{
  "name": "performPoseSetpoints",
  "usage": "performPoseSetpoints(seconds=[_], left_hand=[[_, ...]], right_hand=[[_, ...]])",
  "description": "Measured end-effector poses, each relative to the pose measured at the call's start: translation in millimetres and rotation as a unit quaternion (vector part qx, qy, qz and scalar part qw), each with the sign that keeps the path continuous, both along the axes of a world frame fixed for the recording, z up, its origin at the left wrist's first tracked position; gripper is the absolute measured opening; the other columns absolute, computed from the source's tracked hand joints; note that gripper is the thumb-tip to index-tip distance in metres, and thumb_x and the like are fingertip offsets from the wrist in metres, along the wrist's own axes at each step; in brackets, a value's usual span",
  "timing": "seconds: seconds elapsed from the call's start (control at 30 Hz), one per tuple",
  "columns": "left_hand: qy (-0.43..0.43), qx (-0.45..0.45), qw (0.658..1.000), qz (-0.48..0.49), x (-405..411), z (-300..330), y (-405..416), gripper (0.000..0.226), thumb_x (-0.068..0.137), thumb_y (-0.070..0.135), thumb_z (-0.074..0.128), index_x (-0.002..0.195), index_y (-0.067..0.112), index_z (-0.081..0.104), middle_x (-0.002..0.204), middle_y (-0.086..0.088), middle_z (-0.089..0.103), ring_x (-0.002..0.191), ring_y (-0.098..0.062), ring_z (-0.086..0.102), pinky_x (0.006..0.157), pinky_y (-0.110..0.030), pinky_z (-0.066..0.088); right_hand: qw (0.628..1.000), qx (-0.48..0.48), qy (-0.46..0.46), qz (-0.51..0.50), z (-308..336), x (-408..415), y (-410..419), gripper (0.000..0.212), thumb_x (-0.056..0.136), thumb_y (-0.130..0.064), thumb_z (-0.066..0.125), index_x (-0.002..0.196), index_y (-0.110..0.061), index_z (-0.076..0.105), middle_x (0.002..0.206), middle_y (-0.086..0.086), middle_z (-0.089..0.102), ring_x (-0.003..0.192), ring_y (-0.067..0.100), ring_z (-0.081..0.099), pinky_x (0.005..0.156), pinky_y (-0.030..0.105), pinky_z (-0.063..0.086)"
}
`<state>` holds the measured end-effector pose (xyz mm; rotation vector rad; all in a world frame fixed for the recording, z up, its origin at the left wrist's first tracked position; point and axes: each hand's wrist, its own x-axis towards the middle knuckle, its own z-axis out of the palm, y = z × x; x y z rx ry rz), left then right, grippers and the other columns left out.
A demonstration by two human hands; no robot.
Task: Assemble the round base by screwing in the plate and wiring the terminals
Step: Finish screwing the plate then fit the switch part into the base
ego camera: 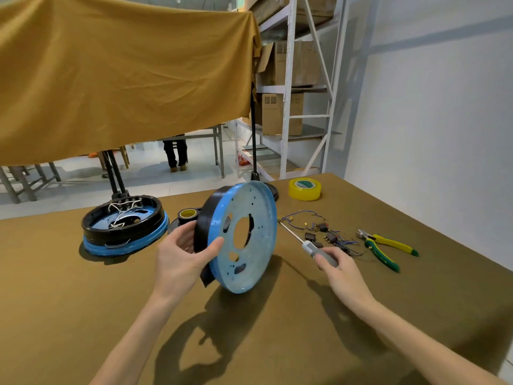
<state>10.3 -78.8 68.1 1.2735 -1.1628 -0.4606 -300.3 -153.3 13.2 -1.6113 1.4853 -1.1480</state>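
My left hand (181,255) grips a round base (251,237) by its black rim and holds it tilted on edge above the table, its blue-filmed flat face with a central hole turned toward me. My right hand (337,263) is closed around the grey handle of a screwdriver (306,243), whose shaft points up and left beside the base's right edge. A pile of small black switches and blue wires with ring terminals (324,232) lies just behind the screwdriver.
A second round base (123,225), with white wires inside, lies flat at the left. A black tape roll (188,215) sits behind my left hand, a yellow tape roll (304,188) at the back, yellow-green pliers (384,245) at the right. The table (83,301) is brown.
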Motion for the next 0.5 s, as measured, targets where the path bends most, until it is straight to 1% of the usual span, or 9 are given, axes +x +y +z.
performPoseSetpoints(seconds=[0.07, 0.1, 0.17, 0.23, 0.27, 0.33, 0.4, 0.47, 0.5], left_hand=[[-0.062, -0.035, 0.997, 0.006, -8, 2, 3, 0.072, 0.066, 0.036, 0.094, 0.128, 0.033, 0.058, 0.103, 0.039, 0.068, 0.105, 0.018, 0.062, 0.081, 0.001, 0.046], [-0.091, -0.045, 0.995, 0.010, -11, 2, 3, 0.073, 0.066, 0.035, 0.095, 0.129, 0.033, 0.058, 0.107, 0.041, 0.066, 0.107, 0.017, 0.061, 0.083, 0.000, 0.047], [-0.162, -0.046, 0.985, 0.019, -14, -3, 4, 0.078, 0.066, 0.038, 0.096, 0.134, 0.029, 0.060, 0.118, 0.032, 0.066, 0.113, 0.008, 0.061, 0.091, -0.008, 0.049], [-0.235, -0.033, 0.971, 0.012, -17, -9, 5, 0.088, 0.066, 0.039, 0.096, 0.142, 0.029, 0.055, 0.124, 0.021, 0.061, 0.116, 0.004, 0.056, 0.098, -0.015, 0.046], [-0.270, -0.027, 0.962, 0.005, -20, -13, 6, 0.089, 0.065, 0.038, 0.096, 0.143, 0.030, 0.054, 0.125, 0.020, 0.058, 0.117, 0.002, 0.053, 0.101, -0.018, 0.043], [-0.349, -0.030, 0.937, 0.001, -28, -21, 8, 0.089, 0.064, 0.040, 0.096, 0.142, 0.032, 0.053, 0.124, 0.023, 0.055, 0.118, -0.001, 0.047, 0.105, -0.026, 0.036], [-0.424, -0.042, 0.905, -0.004, -38, -32, 9, 0.086, 0.062, 0.045, 0.095, 0.138, 0.034, 0.056, 0.122, 0.025, 0.056, 0.117, -0.001, 0.042, 0.109, -0.029, 0.028], [-0.462, -0.018, 0.886, -0.039, -49, -45, 10, 0.079, 0.069, 0.043, 0.092, 0.139, 0.033, 0.057, 0.127, 0.022, 0.060, 0.123, -0.005, 0.043, 0.113, -0.032, 0.031], [-0.469, -0.008, 0.881, -0.058, -52, -53, 9, 0.073, 0.075, 0.041, 0.089, 0.140, 0.032, 0.057, 0.130, 0.020, 0.061, 0.125, -0.006, 0.043, 0.114, -0.032, 0.035]], right_hand=[[0.995, -0.002, 0.093, -0.034, -17, -4, 5, 0.020, 0.104, -0.027, 0.058, 0.122, -0.019, 0.059, 0.100, -0.005, 0.064, 0.081, 0.012, 0.059, 0.064, 0.020, 0.044], [0.990, -0.007, 0.138, -0.039, -24, -6, 6, 0.024, 0.104, -0.025, 0.057, 0.127, -0.016, 0.057, 0.106, -0.004, 0.061, 0.087, 0.012, 0.058, 0.072, 0.023, 0.045], [0.975, -0.031, 0.216, -0.034, -34, -9, 8, 0.030, 0.103, -0.025, 0.059, 0.130, -0.014, 0.055, 0.112, -0.002, 0.057, 0.097, 0.012, 0.055, 0.085, 0.027, 0.047], [0.954, -0.060, 0.290, -0.036, -38, -9, 10, 0.033, 0.101, -0.028, 0.061, 0.132, -0.018, 0.054, 0.116, -0.001, 0.057, 0.098, 0.011, 0.053, 0.088, 0.026, 0.047], [0.944, -0.070, 0.320, -0.040, -39, -9, 9, 0.035, 0.101, -0.030, 0.061, 0.133, -0.020, 0.052, 0.118, -0.001, 0.057, 0.098, 0.011, 0.051, 0.088, 0.024, 0.046], [0.928, -0.071, 0.361, -0.053, -37, -9, 8, 0.038, 0.101, -0.033, 0.059, 0.135, -0.022, 0.050, 0.122, 0.000, 0.057, 0.100, 0.012, 0.049, 0.088, 0.024, 0.042], [0.917, -0.057, 0.388, -0.072, -34, -9, 4, 0.039, 0.101, -0.035, 0.058, 0.137, -0.023, 0.050, 0.126, 0.000, 0.056, 0.109, 0.016, 0.052, 0.093, 0.027, 0.042], [0.913, -0.048, 0.395, -0.089, -27, -8, -1, 0.038, 0.101, -0.033, 0.057, 0.137, -0.022, 0.051, 0.129, 0.003, 0.056, 0.117, 0.020, 0.052, 0.098, 0.031, 0.042], [0.923, -0.059, 0.368, -0.095, -24, -6, -3, 0.035, 0.102, -0.030, 0.056, 0.136, -0.020, 0.052, 0.128, 0.004, 0.056, 0.118, 0.020, 0.052, 0.098, 0.032, 0.042]])
